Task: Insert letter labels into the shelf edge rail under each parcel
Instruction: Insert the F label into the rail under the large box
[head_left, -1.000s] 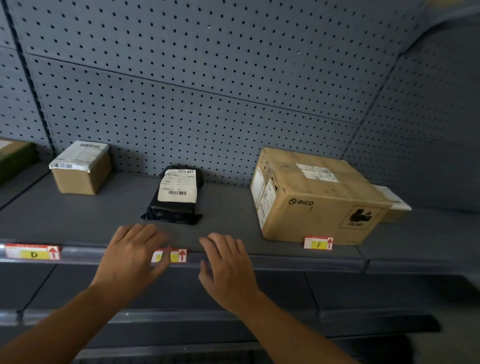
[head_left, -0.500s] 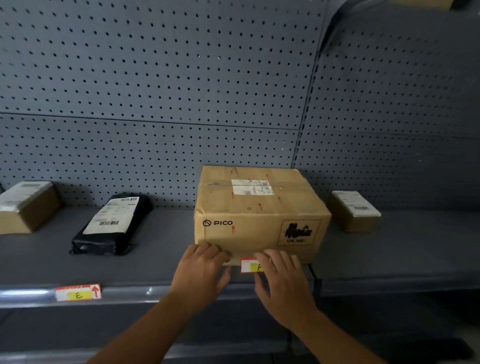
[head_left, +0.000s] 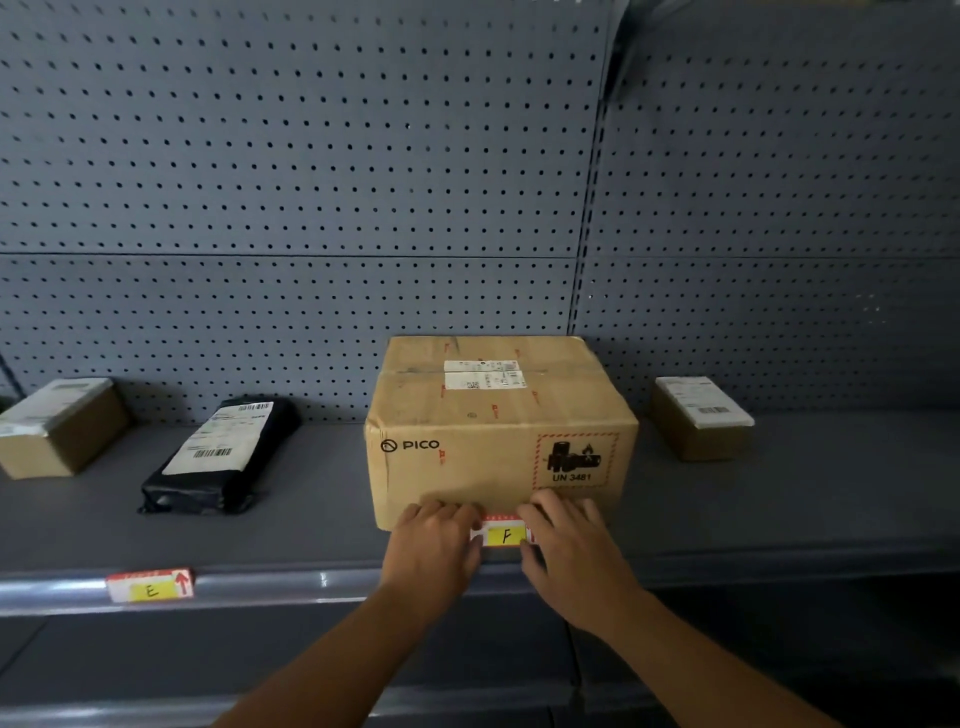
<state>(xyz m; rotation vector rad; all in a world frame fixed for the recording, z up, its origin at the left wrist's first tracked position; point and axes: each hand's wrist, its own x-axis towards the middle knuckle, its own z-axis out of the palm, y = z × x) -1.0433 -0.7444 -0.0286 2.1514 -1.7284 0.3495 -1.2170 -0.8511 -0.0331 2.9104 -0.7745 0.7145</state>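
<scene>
A large brown PICO carton stands on the grey shelf. In front of it lies the F label, red and white with a yellow patch. My left hand pinches the label's left end and my right hand pinches its right end, holding it at the shelf's front edge. The E label sits in the shelf edge rail below a black parcel. Whether the F label is inside the rail I cannot tell.
A small brown box stands at the far left and another small box at the right. Grey pegboard forms the back wall. A lower shelf shows beneath my arms.
My view and both hands moved right from the E label to the PICO carton. My hands now grip both ends of the F label.
</scene>
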